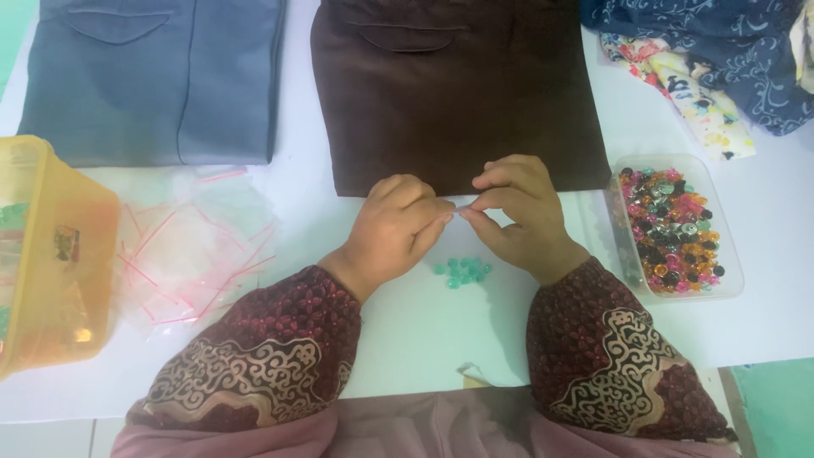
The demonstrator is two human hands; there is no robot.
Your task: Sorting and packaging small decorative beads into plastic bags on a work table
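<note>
Head view: I looked straight down on a white table (424, 331); both hands met near the middle of the frame.
Left hand: left hand (397, 227) was curled, its fingertips (441, 216) pinched narrow against those of the other hand.
Right hand: right hand (521, 219) was likewise pinched shut at the same spot; something very small seemed to be held between the two, too small for me to name.
Green beads: a little cluster of green beads (463, 271) lay loose on the table at 6 o'clock from the hands, just below them, untouched.
Progress: I judged the work to be early; only that one small heap sat sorted out, and the tray of mixed beads looked nearly full.
Bead tray: a clear rectangular plastic tray (729, 284) at 3 o'clock held mixed beads in pink, orange, black and teal.
Bags: a loose pile of small clear bags with red seal strips (191, 250) lay at 9 o'clock; none looked filled.
Yellow box: a translucent yellow plastic box (80, 254) stood at the far 9 o'clock edge, with a small picture sticker on its side.
Cloth: folded brown cloth (458, 93) lay at 12 o'clock, touching the knuckles; folded blue-grey cloth (153, 80) at 10 o'clock; patterned fabrics (712, 59) at 2 o'clock.
</note>
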